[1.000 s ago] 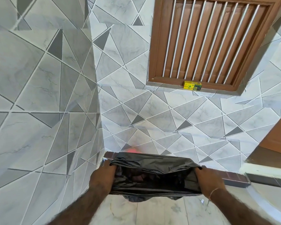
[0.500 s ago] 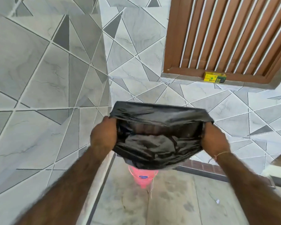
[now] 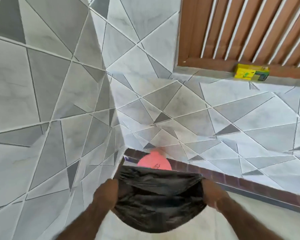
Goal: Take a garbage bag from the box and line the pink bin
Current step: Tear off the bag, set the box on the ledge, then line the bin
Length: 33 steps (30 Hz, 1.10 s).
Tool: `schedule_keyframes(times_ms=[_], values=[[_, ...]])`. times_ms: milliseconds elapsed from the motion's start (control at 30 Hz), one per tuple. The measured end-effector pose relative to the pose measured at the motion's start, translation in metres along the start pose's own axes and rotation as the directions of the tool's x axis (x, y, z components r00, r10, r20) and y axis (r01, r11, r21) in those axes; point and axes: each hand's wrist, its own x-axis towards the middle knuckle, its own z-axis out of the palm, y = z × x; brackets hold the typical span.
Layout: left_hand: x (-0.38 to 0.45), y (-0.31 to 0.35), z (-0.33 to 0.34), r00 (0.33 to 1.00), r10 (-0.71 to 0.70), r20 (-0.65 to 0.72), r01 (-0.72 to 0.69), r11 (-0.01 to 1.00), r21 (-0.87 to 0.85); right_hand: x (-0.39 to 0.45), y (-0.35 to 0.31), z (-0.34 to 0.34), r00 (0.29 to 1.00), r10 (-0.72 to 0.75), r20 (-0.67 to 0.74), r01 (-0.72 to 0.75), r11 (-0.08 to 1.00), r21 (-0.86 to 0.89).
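**Kid:** Where is the bin from your hands?

**Me:** The pink bin (image 3: 154,162) sits in the corner, on the far side of the black garbage bag (image 3: 158,196). I see only its pink top, peeking over the bag's top edge. The bag hides the rest.

**Kid:** What are your hands doing?

**Me:** My left hand (image 3: 106,194) grips the bag's left side. My right hand (image 3: 213,193) grips its right side. The fingers are curled into the plastic, and the bag's mouth is pulled wide between them, running left to right.

**Kid:** Which hand is closer to the bin?

**Me:** They look about the same. The bin is ahead, near the middle between them, maybe a bit to the left.

**Kid:** How does the bag look?

**Me:** Black, shiny and crinkly. It sags down in a round belly. I think it must go forward and down over the bin.
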Motion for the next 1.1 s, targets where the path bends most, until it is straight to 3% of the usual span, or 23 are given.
schedule_keyframes(times_ms=[200,367,500,600,767,900,1100], values=[[0.028,0.016,-0.031,0.999,-0.054,-0.004,0.054,0.995,-0.081,0.053,-0.016,-0.047,0.983,0.108,-0.15,-0.079,0.979,0.186],[0.048,0.017,-0.057,0.995,-0.078,-0.067,0.062,0.973,-0.223,0.073,-0.044,-0.069,0.959,0.161,-0.233,-0.105,0.966,0.235],[0.06,-0.002,-0.065,0.994,0.025,-0.108,-0.009,0.99,0.144,0.086,-0.064,-0.075,0.966,0.166,-0.199,-0.121,0.968,0.221],[0.077,-0.022,-0.066,0.995,0.079,-0.064,-0.058,0.958,0.281,0.094,-0.076,-0.073,0.977,0.129,-0.17,-0.101,0.981,0.163],[0.116,-0.049,-0.088,0.988,0.118,-0.095,-0.094,0.97,0.222,0.105,-0.112,-0.073,0.973,0.156,-0.168,-0.137,0.983,0.12],[0.141,-0.061,-0.107,0.983,0.139,-0.121,-0.112,0.972,0.208,0.109,-0.137,-0.079,0.948,0.226,-0.226,-0.186,0.965,0.184],[0.161,-0.078,-0.095,0.989,0.141,-0.035,-0.132,0.973,0.188,0.106,-0.153,-0.057,0.931,0.262,-0.254,-0.22,0.959,0.179]])
